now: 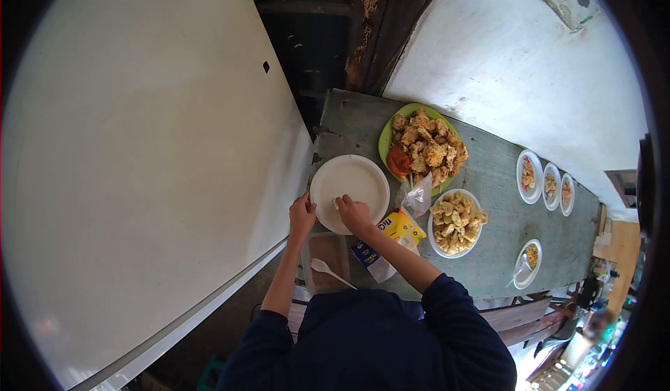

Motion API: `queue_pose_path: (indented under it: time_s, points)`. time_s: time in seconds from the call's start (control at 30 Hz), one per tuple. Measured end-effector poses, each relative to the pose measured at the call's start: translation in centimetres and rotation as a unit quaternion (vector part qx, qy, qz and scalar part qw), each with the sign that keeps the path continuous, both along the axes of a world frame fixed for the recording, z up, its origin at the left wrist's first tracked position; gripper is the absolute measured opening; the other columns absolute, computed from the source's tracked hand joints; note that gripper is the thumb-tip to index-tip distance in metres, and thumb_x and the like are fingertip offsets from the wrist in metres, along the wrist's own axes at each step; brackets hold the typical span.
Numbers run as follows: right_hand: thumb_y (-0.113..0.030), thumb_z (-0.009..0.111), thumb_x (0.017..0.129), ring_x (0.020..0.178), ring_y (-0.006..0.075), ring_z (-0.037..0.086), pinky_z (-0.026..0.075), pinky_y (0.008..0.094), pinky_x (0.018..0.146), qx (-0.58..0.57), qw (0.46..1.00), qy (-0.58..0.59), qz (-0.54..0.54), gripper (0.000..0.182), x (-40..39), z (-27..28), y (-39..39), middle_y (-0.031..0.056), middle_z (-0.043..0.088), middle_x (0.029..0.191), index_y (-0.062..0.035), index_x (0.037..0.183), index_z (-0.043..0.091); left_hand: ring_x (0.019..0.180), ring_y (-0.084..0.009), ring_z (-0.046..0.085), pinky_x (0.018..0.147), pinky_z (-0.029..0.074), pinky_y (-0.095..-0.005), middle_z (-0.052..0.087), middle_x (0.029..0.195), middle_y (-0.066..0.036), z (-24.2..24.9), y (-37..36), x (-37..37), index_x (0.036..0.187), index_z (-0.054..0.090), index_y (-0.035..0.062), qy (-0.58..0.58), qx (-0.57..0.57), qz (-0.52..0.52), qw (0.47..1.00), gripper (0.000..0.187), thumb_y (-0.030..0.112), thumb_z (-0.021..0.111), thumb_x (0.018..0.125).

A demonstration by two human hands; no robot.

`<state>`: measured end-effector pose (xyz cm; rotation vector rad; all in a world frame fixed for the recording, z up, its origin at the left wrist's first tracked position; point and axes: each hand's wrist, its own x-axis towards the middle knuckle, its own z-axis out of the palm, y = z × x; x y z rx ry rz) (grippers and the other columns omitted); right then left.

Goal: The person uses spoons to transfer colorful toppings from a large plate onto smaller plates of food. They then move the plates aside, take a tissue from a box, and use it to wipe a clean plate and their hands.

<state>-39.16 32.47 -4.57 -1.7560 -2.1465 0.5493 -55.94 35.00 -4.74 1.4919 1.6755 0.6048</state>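
At the left end of a grey-green table, just beside a white panel, a person in dark sleeves bends over a white plate that lies flat, as I follow remotely through the head camera. The left hand grips the plate's left rim; the right hand is closed over its middle, seemingly pinching a white scrap, perhaps tissue, too small for me to tell.

I judge the plate light and fairly stiff, likely to slide if pressed on one side and, if ceramic, apt to chip. I would hold it by the rim, thumb above and fingers beneath, as steadying at the left edge looks sound. The scrap should be soft and easily torn, best taken in a loose pinch.

Near the plate sits a plastic container with a spoon on it; to the right, a yellow packet beneath the right forearm. Farther off are fried pieces on a green dish.
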Motion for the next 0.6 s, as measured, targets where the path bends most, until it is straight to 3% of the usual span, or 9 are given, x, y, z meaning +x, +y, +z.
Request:
queue_pose_path:
  time_s: [0.07,0.13,0.17,0.2,0.23,0.47,0.5,0.53,0.6]
  points:
    - [-0.008,0.052,0.075,0.06,0.0291,0.06,0.048,0.0384,0.051,-0.012,0.999,0.012,0.027,0.013,0.0,0.2,-0.2,0.0109,0.056,0.08,-0.0068,0.088,0.054,0.061,-0.0248,0.059,0.057,0.049,-0.0346,0.057,0.075,-0.014,-0.1,0.0,-0.2,0.113,0.054,-0.0025,0.044,0.073,-0.034,0.996,0.04,0.003,0.062,0.074]
    - [-0.007,0.053,0.077,0.055,0.0208,0.058,0.045,0.0316,0.047,-0.055,0.994,0.095,0.029,0.013,0.9,0.4,0.4,0.0062,0.058,0.075,-0.0062,0.09,0.056,0.063,-0.026,0.059,0.06,0.048,-0.0352,0.058,0.075,-0.014,0.4,-0.1,-0.1,0.112,0.055,-0.0021,0.025,0.04,-0.013,0.999,0.04,0.003,0.063,0.074]
    - [-0.007,0.053,0.077,0.055,0.0208,0.058,0.045,0.0316,0.047,-0.055,0.993,0.094,0.033,0.013,1.4,1.1,1.0,0.0062,0.058,0.075,-0.0062,0.09,0.056,0.066,-0.0272,0.058,0.063,0.047,-0.0358,0.058,0.075,-0.014,0.8,0.0,0.1,0.112,0.055,-0.0017,0.004,0.007,0.008,1.0,0.04,0.004,0.063,0.073]
    - [-0.009,0.055,0.078,0.056,0.0163,0.056,0.043,0.0277,0.048,-0.196,0.933,0.289,-0.087,0.013,2.1,2.2,1.8,0.0042,0.059,0.074,-0.0053,0.09,0.058,0.066,-0.0272,0.058,0.063,0.047,-0.0358,0.058,0.075,-0.014,0.6,0.0,0.1,0.112,0.055,-0.0017,0.004,0.006,0.013,1.0,0.04,0.004,0.063,0.073]
    - [-0.011,0.056,0.079,0.057,0.0118,0.055,0.04,0.0237,0.048,-0.323,0.802,0.46,-0.202,0.013,2.6,3.1,2.4,0.0022,0.061,0.072,-0.0045,0.09,0.06,0.066,-0.0278,0.058,0.064,0.047,-0.0362,0.058,0.075,-0.015,0.4,0.0,0.1,0.112,0.055,-0.0012,0.012,0.011,0.012,1.0,0.04,0.004,0.064,0.073]
    - [-0.013,0.057,0.079,0.057,0.0126,0.055,0.04,0.0246,0.047,-0.268,0.815,0.464,-0.221,0.017,5.3,3.2,4.5,0.0028,0.062,0.073,-0.0044,0.094,0.06,0.067,-0.0291,0.058,0.065,0.046,-0.0381,0.059,0.076,-0.015,0.0,-0.1,0.1,0.113,0.055,0.0008,0.035,0.02,0.006,0.999,0.041,0.007,0.064,0.074]
    - [-0.011,0.057,0.078,0.058,0.0178,0.057,0.043,0.0292,0.047,-0.118,0.926,0.294,-0.206,0.016,5.1,3.0,4.8,0.0057,0.061,0.074,-0.0054,0.093,0.058,0.067,-0.0291,0.058,0.065,0.046,-0.0381,0.059,0.076,-0.015,0.1,0.0,0.1,0.113,0.055,0.0008,0.036,0.022,0.008,0.999,0.041,0.007,0.064,0.074]
    - [-0.009,0.056,0.076,0.059,0.023,0.06,0.045,0.0338,0.048,0.039,0.977,0.107,-0.178,0.016,4.9,2.7,5.1,0.0085,0.059,0.075,-0.0063,0.092,0.057,0.068,-0.0289,0.058,0.065,0.046,-0.038,0.059,0.076,-0.015,0.2,0.0,0.2,0.113,0.055,0.0011,0.038,0.019,0.012,0.999,0.041,0.007,0.064,0.073]
    - [-0.009,0.056,0.075,0.061,0.0283,0.06,0.047,0.0381,0.051,0.049,0.983,0.061,-0.169,0.016,4.0,1.1,5.3,0.011,0.059,0.079,-0.0072,0.091,0.054,0.068,-0.0288,0.058,0.065,0.046,-0.0379,0.059,0.075,-0.015,0.0,-0.1,0.3,0.112,0.056,0.0015,0.042,0.016,0.019,0.999,0.041,0.007,0.064,0.072]
